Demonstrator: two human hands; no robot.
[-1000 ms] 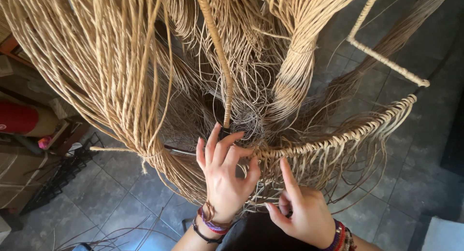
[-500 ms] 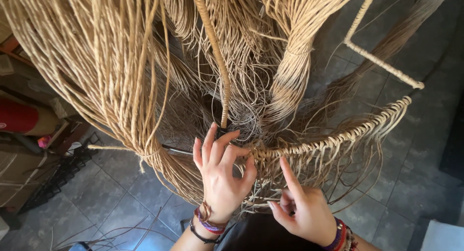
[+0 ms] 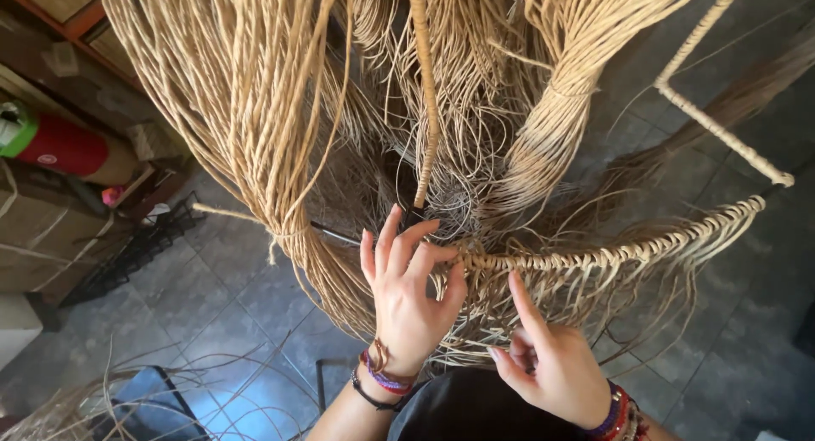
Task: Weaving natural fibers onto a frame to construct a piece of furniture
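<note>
A red can lies far left by a shelf. Long tan strands hang over the tile floor. The left hand pinches the strands at the end of a wrapped rod, its grip closed on them. Just right, the right hand is loosely curled with one finger pointing up, holding nothing.

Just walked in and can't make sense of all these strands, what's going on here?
A person is working pale wicker strands around a frame. The left hand pinches strands at the end of a wrapped horizontal rod; the right hand, index finger raised, works loose strands just below it. Bundles hang over a tiled floor.
</note>
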